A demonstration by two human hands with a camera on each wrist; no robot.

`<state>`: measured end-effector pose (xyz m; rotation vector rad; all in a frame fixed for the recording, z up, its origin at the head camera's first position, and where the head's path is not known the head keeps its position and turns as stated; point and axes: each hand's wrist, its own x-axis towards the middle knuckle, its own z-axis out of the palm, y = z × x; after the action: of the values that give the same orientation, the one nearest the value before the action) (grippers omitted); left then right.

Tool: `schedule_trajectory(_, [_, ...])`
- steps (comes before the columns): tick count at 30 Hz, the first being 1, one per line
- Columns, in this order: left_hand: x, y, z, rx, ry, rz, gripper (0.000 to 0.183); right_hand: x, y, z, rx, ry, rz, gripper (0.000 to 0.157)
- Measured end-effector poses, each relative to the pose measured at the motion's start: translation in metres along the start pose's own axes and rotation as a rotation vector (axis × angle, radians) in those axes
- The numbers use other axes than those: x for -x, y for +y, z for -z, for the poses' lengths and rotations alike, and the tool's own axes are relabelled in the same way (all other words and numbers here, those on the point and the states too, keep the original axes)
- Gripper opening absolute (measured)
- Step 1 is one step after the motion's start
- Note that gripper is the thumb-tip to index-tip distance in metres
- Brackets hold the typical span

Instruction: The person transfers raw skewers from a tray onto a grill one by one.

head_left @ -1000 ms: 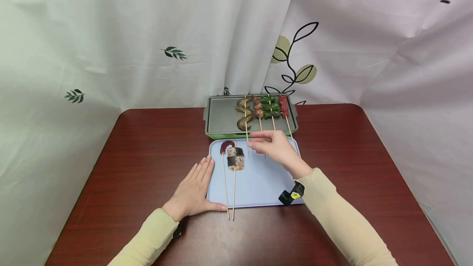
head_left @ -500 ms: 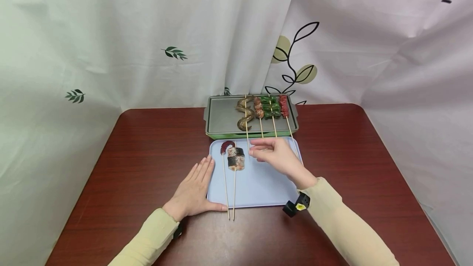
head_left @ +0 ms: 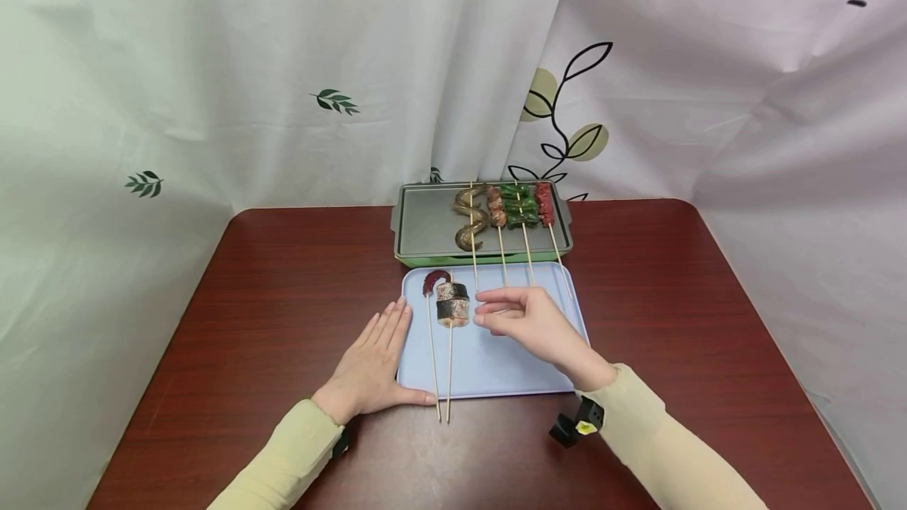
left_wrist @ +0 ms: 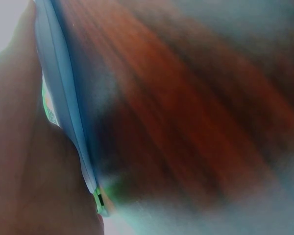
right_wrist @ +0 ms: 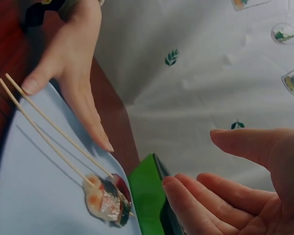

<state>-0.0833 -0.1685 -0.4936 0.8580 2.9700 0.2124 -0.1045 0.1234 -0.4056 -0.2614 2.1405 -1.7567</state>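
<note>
My left hand (head_left: 372,364) lies flat at the left edge of a pale blue tray (head_left: 510,372), its thumb along the front rim beside two skewer sticks. On that tray are a skewer with a dark red curled piece (head_left: 434,280) and one with black-and-white banded chunks (head_left: 452,309). Over the tray's middle hovers my right hand (head_left: 542,329); the right wrist view shows its thumb apart from the fingers, with nothing between. Beyond it, a grill plate (head_left: 425,219) bears a brown curled skewer (head_left: 469,219), a meat-chunk skewer (head_left: 496,207), a green pepper skewer (head_left: 520,207) and a red meat skewer (head_left: 544,203).
The grill's green base (head_left: 418,261) stands right behind the tray. Sticks from the grill skewers stick out over the tray's far rim. A brown wooden table (head_left: 298,274) lies under everything, with a pale curtain (head_left: 283,61) hanging at its back.
My right hand has drawn back toward me, away from the stick of the brown curled skewer. The left hand and the skewers hold their places.
</note>
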Motion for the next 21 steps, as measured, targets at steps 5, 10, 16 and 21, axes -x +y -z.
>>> schedule_trajectory(5, [0.0,0.0,0.0,-0.004,-0.001,0.001,0.14,0.004,0.008,-0.005,0.004,-0.014,-0.008,0.045])
schedule_trajectory(10, [0.0,0.001,0.001,-0.004,0.003,0.002,0.14,0.006,0.019,-0.011,0.0,-0.023,-0.032,0.045])
schedule_trajectory(16, [0.0,0.001,0.001,0.007,0.005,0.005,0.139,0.006,0.03,-0.018,-0.03,-0.045,-0.064,0.045])
schedule_trajectory(21, [0.0,0.001,0.001,0.005,0.005,0.004,0.139,0.007,0.038,-0.023,-0.074,-0.076,-0.083,0.045])
